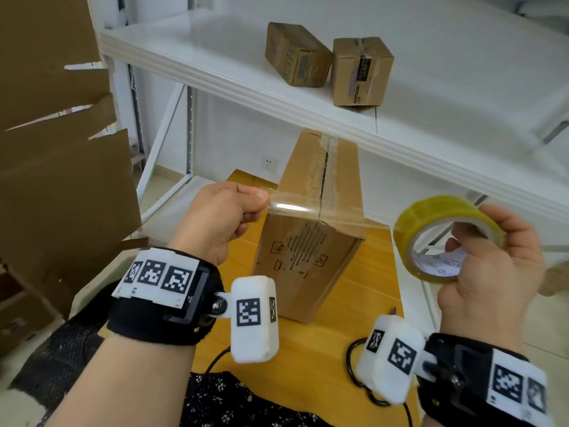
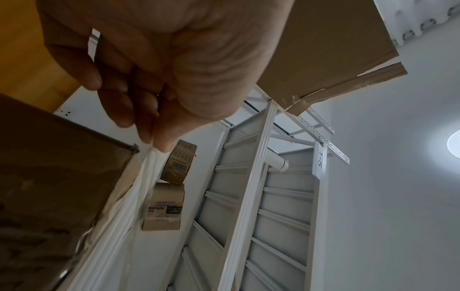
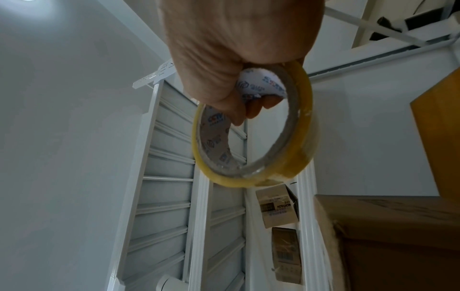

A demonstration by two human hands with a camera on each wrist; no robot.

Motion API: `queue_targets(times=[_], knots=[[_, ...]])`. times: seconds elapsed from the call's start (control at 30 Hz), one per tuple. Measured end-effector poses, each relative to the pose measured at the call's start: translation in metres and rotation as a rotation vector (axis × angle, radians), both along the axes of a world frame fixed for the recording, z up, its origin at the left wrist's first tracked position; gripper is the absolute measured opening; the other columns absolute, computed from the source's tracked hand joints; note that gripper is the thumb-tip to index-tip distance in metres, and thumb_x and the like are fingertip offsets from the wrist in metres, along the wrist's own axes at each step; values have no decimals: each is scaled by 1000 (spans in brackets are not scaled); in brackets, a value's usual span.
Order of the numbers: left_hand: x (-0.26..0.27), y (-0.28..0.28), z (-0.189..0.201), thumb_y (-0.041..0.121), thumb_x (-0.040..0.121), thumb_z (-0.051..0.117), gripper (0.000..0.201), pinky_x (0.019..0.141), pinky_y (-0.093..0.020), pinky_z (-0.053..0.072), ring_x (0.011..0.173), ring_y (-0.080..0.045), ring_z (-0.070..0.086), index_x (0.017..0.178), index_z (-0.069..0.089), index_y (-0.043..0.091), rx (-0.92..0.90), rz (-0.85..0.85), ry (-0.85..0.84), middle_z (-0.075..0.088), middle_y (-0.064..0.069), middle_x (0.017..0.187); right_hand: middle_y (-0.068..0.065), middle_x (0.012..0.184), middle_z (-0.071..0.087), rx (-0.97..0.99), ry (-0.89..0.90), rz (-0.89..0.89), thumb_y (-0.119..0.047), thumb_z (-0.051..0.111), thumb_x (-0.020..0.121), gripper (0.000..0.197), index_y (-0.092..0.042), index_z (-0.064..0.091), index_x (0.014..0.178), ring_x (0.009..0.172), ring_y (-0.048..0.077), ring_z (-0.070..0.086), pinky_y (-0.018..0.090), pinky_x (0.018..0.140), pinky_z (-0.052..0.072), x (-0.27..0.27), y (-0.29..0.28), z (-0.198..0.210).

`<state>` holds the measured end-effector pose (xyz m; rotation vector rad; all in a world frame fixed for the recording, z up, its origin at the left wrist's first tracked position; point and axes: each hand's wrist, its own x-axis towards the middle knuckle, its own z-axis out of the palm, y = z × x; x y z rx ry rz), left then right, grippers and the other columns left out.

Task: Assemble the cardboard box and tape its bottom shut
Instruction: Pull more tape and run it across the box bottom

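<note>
A tall brown cardboard box [image 1: 308, 260] stands on the yellow wooden table [image 1: 363, 306], its upper face closed along a seam with old tape on it. A strip of clear tape [image 1: 308, 211] stretches across the box's near top edge. My left hand [image 1: 234, 211] pinches the strip's free end left of the box; in the left wrist view the left hand [image 2: 159, 98] pinches it between thumb and fingers. My right hand [image 1: 489, 260] grips the yellow tape roll [image 1: 446, 235] right of the box, fingers through its core. The right wrist view shows the tape roll [image 3: 254, 137] close up.
Two small taped cartons [image 1: 326, 63] sit on the white shelf [image 1: 400, 97] above. Flattened cardboard sheets [image 1: 55, 167] lean at the left. Scissors handles [image 1: 354, 365] and a cable lie on the table near my right wrist.
</note>
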<state>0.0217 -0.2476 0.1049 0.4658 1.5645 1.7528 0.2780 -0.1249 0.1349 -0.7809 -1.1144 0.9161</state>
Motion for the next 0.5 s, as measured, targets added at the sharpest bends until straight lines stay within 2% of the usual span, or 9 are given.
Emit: queue_targets(times=[0.27,0.33,0.43,0.5], knots=[[2,0,-3,16,82,72,2,61,-23,45,64,-9,57,82,70,16,-2,13,-28,64,4,65,1,90,68,-39,16,-15,8,61,78,39,-29,69,89,72,14,62,27,69,52,1,0,-7],[1,1,-4,17,82,73,3,60,-24,45,63,-9,57,81,70,17,-8,17,-47,64,4,64,-1,88,68,-49,11,-16,8,61,77,35,-22,70,94,72,14,62,26,70,52,1,0,-8],[1,4,-5,17,81,73,6,60,-24,44,60,-8,56,78,69,17,-6,24,-58,62,5,61,1,89,68,-56,14,-27,9,62,79,37,-5,69,113,71,16,62,28,70,52,1,3,-10],[1,6,-5,18,82,73,7,59,-23,44,60,-8,56,76,68,18,-8,23,-59,62,5,60,3,90,68,-58,18,-35,9,62,80,37,-3,67,115,72,17,61,28,71,52,2,5,-11]])
